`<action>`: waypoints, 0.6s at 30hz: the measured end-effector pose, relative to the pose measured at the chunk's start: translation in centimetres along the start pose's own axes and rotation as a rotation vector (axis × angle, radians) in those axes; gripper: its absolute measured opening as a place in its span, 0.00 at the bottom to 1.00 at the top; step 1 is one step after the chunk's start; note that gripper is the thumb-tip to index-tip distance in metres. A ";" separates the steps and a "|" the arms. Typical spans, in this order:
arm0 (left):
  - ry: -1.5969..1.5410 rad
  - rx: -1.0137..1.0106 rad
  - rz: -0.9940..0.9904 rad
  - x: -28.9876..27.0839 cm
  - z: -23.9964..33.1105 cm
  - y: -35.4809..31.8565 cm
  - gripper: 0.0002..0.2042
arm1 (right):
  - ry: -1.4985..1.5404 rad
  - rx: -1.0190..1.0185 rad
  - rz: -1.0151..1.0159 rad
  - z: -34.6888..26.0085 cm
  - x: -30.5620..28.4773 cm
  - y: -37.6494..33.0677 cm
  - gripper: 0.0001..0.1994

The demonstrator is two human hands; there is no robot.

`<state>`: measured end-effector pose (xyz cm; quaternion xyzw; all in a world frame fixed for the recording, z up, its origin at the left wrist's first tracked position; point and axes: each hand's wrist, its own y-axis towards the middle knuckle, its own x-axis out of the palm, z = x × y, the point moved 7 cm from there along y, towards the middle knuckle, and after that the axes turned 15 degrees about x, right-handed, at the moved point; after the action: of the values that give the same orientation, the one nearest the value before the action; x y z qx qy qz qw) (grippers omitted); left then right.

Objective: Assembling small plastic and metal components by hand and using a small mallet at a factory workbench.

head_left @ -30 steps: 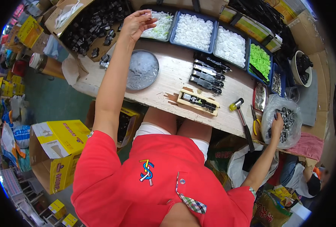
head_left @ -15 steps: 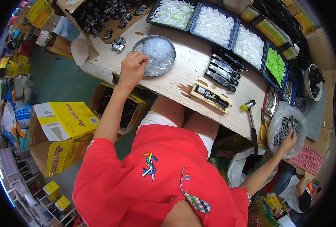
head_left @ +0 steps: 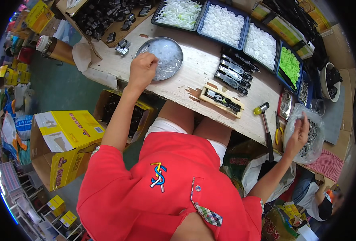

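**Left grip at the metal dish, right grip in the bag of dark parts**

Seen from above the head, looking down over a red shirt. Left hand (head_left: 142,69) curled at the 8 o'clock rim of a round metal dish (head_left: 164,56), fingertips pinched together over small clear pieces lying in it; whether anything is caught in the pinch cannot be told. Dish just beyond the knuckles, toward 1 o'clock from the hand. Right hand (head_left: 298,134) far off at 3 o'clock, fingers loosely spread and raised over a clear plastic bag (head_left: 312,134) of small dark parts; nothing plainly held.

Between the two hands, on the pale wooden tabletop (head_left: 194,76): a wooden jig (head_left: 221,100) carrying a black strip, long axis running from 10 to 4 o'clock, nearer the left hand than the right. Beyond it, a row of black strips (head_left: 234,72) lying the same way. A yellow-headed hammer (head_left: 264,120) near the right edge.

Along the far edge at 12 o'clock, blue trays of white pieces (head_left: 224,24) and one of green pieces (head_left: 290,64). At 9 o'clock, on the floor, a yellow carton (head_left: 67,140). Crowded workshop all around.
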<state>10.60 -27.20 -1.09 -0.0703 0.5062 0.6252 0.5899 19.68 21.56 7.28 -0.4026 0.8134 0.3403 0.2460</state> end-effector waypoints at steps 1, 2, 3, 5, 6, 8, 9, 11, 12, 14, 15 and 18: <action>0.000 -0.001 0.000 0.0 0.0 -0.1 0.02 | 0.022 0.001 -0.054 -0.7 0.9 -0.5 0.12; -0.002 -0.011 0.020 -0.1 -0.1 -0.1 0.03 | 0.044 0.002 -0.108 -1.4 1.9 -1.0 0.12; -0.004 -0.022 0.039 -0.1 -0.3 -0.3 0.04 | 0.068 0.059 -0.133 -1.8 2.9 -1.4 0.12; 0.045 0.057 0.036 0.4 0.1 -0.1 0.04 | 0.060 -0.063 -0.180 -4.8 4.6 -2.2 0.11; 0.088 0.136 0.032 0.6 0.5 0.0 0.04 | 0.074 -0.071 -0.224 -6.2 5.6 -2.5 0.10; 0.089 0.141 0.030 0.6 0.8 0.0 0.05 | 0.050 -0.195 -0.270 -8.4 7.0 -3.1 0.10; 0.091 0.146 0.029 0.6 0.9 0.1 0.05 | 0.103 -0.269 -0.255 -9.7 7.4 -3.5 0.10; -0.082 -0.035 0.059 0.1 1.1 0.4 0.05 | 0.125 -0.244 -0.302 -10.3 8.6 -4.2 0.10; -0.247 -0.227 0.092 -0.1 0.7 -0.1 0.05 | 0.156 -0.204 -0.342 -10.6 9.4 -4.7 0.11; -0.369 -0.260 0.132 -0.1 1.5 -0.1 0.07 | 0.152 -0.286 -0.391 -12.0 10.9 -5.9 0.11; -0.454 -0.231 0.134 0.0 2.5 0.2 0.07 | 0.181 -0.270 -0.427 -12.3 11.8 -6.3 0.10; -0.615 -0.166 0.112 0.7 4.9 0.7 0.07 | 0.191 -0.390 -0.461 -15.0 13.7 -7.3 0.09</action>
<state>12.35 -23.09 1.19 0.1018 0.2547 0.6876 0.6722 16.19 0.34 5.13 -0.6461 0.6394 0.3859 0.1575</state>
